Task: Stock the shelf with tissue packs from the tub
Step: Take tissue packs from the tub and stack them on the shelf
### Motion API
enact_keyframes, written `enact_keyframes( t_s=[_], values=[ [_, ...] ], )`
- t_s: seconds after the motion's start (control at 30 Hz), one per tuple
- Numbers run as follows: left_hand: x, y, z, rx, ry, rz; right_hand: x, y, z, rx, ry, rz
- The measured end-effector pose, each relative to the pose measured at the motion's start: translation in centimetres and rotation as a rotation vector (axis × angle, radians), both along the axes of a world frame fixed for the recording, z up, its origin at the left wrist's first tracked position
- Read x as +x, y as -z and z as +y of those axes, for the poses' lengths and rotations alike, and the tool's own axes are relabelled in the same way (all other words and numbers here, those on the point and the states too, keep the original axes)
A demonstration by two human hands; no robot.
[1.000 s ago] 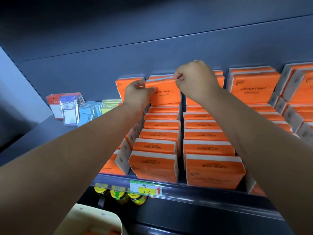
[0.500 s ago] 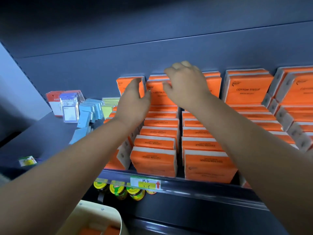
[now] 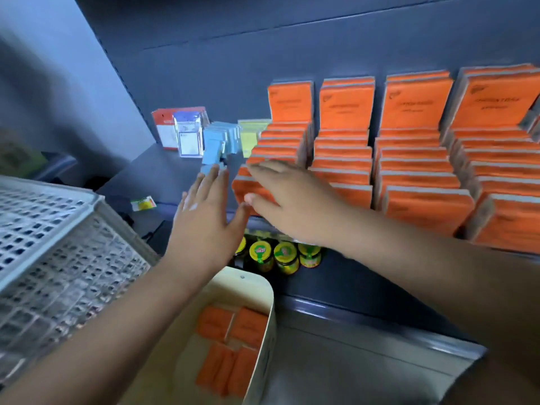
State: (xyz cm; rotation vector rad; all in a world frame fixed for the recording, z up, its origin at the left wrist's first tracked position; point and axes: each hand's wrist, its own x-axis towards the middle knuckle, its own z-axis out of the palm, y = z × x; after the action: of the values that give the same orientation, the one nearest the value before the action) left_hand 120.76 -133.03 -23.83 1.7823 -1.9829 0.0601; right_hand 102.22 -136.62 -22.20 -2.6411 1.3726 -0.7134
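Tissue packs [image 3: 415, 171] stand in four orange rows on the shelf [image 3: 175, 171], each row running from the front lip to the back wall. More loose packs [image 3: 233, 328] lie flat in the tub [image 3: 267, 290] below.

A second ago both hands gripped one pack at the back of the second row from the left. That rear pack [image 3: 346, 105] is now released and stands upright against the wall, and both hands have drawn back to the shelf front.

The left hand [image 3: 204, 217] is open and holds nothing, its fingers straight, just left of the leftmost row. The right hand [image 3: 292, 200] is also open, fingers spread over the front packs of that row. The blur hides whether it touches them.

The view has tipped downward, bringing into sight the tub, a mesh crate [image 3: 58, 244] at the left and jars [image 3: 274, 255] on the shelf beneath.

Judgement: one placement is complete. The empty hands and lowered gaze suggest the next reach goes into the tub. Several packs remain there, so the stocking is unfinished.
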Motion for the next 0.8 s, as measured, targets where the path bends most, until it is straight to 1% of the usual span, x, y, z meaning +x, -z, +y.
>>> enact_keyframes(
  t_s=[0.1, 0.23, 0.4, 0.5, 0.57, 0.63, 0.7, 0.8],
  values=[
    [2.3, 1.6, 4.1, 0.073, -0.002, 0.010, 0.7, 3.2, 3.7, 0.062, -0.065, 0.003],
    [4.3, 4.6, 8.8, 0.144, -0.011, 0.046, 2.5, 6.0, 6.7, 0.101, -0.168, 0.122],
    [6.6, 9.7, 12.2, 0.246, -0.098, 0.072, 5.4, 9.8, 7.8, 0.254, -0.185, 0.199],
    [8.4, 12.5, 13.1, 0.351, -0.161, 0.089, 7.1, 12.0, 7.8, 0.362, -0.211, 0.230],
    [9.4, 14.0, 13.1, 0.433, -0.189, 0.136, 8.0, 13.4, 7.7, 0.392, -0.253, 0.240],
    [10.1, 15.2, 12.6, 0.490, -0.214, 0.215, 9.1, 15.0, 7.4, 0.381, -0.309, 0.300],
    [10.9, 16.7, 11.7, 0.571, -0.285, 0.296, 10.5, 17.0, 6.8, 0.378, -0.345, 0.376],
    [11.9, 19.6, 10.2, 0.737, -0.428, 0.405, 13.0, 19.4, 6.0, 0.478, -0.316, 0.437]
  ],
)
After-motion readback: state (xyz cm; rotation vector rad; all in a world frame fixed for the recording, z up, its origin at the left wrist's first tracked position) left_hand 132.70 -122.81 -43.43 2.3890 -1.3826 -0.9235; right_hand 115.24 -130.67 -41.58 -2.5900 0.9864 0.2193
